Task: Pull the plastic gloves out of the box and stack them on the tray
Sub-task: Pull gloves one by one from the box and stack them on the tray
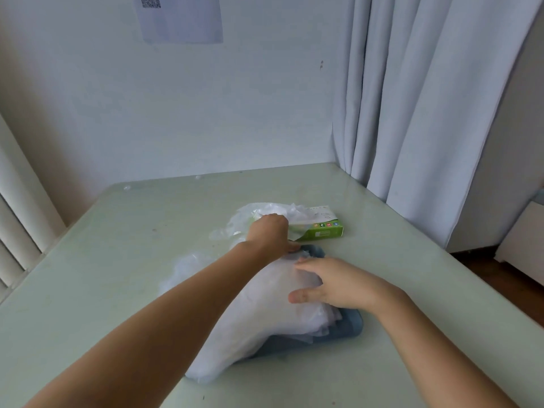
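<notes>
a pale green, glossy tabletop (pixel 123 260) fills the lower view, with a few small specks and smears on it. it is pushed into a corner of the room: a plain whitish wall (pixel 206 113) behind, a pale grey curtain (pixel 412 113) hanging in folds on the right, white slats (pixel 17 231) on the left, and a strip of dark wooden floor (pixel 482 269) past the right edge.

one sheet of paper (pixel 182 22) is stuck high on the wall, with a qr-type code at its top, too blurred to read. one green and white box (pixel 321 228) lies on its side on the tabletop; it carries small coloured squares and some print, too small to read.

one blue tray (pixel 350 328) sits just in front of the box. a pile of gloves (pixel 265 313), clear and crumpled, covers most of it and spills over its left edge; they cannot be counted.

both hands are in view. the left hand (pixel 269 231) reaches to the box's open end, fingers curled down into a bunch of plastic gloves (pixel 265 210) there. the right hand (pixel 332 282) lies on the pile of gloves, fingers nearly straight, thumb spread, gripping nothing.
</notes>
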`<state>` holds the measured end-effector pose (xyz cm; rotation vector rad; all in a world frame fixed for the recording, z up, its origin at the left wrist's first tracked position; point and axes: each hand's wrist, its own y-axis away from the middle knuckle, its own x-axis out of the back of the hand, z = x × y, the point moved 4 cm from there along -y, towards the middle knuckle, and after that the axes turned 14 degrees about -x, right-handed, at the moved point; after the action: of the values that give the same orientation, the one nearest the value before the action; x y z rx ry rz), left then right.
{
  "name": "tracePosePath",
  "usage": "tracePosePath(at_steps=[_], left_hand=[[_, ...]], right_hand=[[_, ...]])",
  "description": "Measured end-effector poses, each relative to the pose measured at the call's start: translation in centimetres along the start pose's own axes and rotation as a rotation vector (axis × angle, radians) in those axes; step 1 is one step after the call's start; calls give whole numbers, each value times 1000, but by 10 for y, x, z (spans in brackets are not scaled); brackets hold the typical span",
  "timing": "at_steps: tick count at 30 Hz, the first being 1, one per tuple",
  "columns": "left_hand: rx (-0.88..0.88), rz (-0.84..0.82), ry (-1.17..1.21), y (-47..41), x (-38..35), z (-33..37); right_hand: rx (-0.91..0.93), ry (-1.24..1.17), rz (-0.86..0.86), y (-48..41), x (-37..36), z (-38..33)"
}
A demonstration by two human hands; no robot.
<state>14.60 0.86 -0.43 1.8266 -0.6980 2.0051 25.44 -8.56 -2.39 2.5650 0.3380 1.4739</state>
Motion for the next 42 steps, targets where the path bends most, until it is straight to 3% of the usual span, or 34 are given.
tracePosePath(at_steps=[9,13,16,19,23,25,27,29,32,34,36,38,42], left_hand=[[52,68,-77,4,15,-12],[125,357,121,10,45,-33],[100,581,206,24,77,-32],[-6,697,206,45,96,-14],[-187,683,261,75,87,25],[-267,582,346,89,77,43],[-323,464,488,103,67,54],[-255,451,689,116,65,52],[143,493,1090,122,60,19],[414,354,1540,127,43,0],[545,195,1944,138,30,-7],[562,123,2120,145,24,-10],[356,55,2298,150,32,2]], right_hand=[[-39,25,15,-1,1,4],[-49,25,19,-2,1,6],[-7,-34,129,-3,8,3],[134,-562,138,-1,19,-13],[287,-1306,-260,7,19,-38],[312,-1496,-315,15,22,-46],[236,-1619,-235,15,24,-43],[194,-1661,-190,10,23,-36],[257,-1737,-246,15,28,-36],[311,-1760,-313,22,31,-38],[342,-1785,-397,25,31,-40],[359,-1780,-439,26,28,-42],[428,-1669,-429,32,33,-40]])
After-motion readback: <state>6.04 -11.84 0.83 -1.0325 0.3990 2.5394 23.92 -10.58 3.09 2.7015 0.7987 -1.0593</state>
